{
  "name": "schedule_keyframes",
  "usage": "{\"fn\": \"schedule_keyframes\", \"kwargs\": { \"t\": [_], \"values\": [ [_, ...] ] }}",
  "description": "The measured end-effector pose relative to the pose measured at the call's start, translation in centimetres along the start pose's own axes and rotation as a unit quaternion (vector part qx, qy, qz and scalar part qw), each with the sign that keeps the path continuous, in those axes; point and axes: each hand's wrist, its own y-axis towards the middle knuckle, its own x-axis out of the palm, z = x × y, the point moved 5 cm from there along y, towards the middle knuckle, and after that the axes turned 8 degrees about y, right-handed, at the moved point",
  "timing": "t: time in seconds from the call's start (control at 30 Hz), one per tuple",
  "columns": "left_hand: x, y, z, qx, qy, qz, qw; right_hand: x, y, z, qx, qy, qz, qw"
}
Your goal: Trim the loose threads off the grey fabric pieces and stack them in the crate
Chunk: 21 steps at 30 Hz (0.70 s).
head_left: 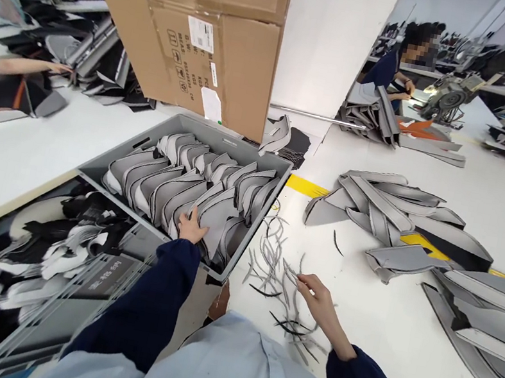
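Observation:
My left hand [191,228] reaches into a grey plastic crate [250,241], fingers spread and thumb out, touching the front row of curved grey fabric pieces [216,218]. These padded, dark-edged pieces stand upright in two rows, packed side by side. Over the white table, my right hand [318,300] has its thumb and fingertips pinched together at a thin grey strip [291,270]. Below and around that hand lie loose grey and black trimmed strips [271,251], tangled together beside the crate.
More grey sewn pieces [377,204] are heaped to the right across yellow tape. A cardboard box [234,68] stands behind the crate. An open bin of scraps [52,245] is below left. A co-worker's arm [29,68] is far left; another person [392,64] sits near a sewing machine.

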Motion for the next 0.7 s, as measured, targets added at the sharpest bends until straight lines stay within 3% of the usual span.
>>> {"fn": "schedule_keyframes", "kwargs": {
  "t": [0.17, 0.43, 0.57, 0.7],
  "values": [
    [-0.8, 1.0, -0.5, 0.007, -0.019, -0.021, 1.000, 1.5, -0.7, 0.3, 0.013, 0.008, -0.025, 1.000],
    [-3.1, 1.2, -3.5, 0.035, -0.007, -0.049, 0.998, 1.2, -1.7, 2.4, 0.042, 0.011, -0.022, 0.999],
    [-2.9, 1.5, -4.0, -0.003, 0.033, -0.015, 0.999, 1.7, -1.7, 2.4, 0.049, 0.003, -0.027, 0.998],
    [-1.8, 1.4, -2.9, -0.015, 0.069, 0.017, 0.997, 2.1, -1.6, 1.9, 0.051, -0.006, -0.030, 0.998]
  ]
}}
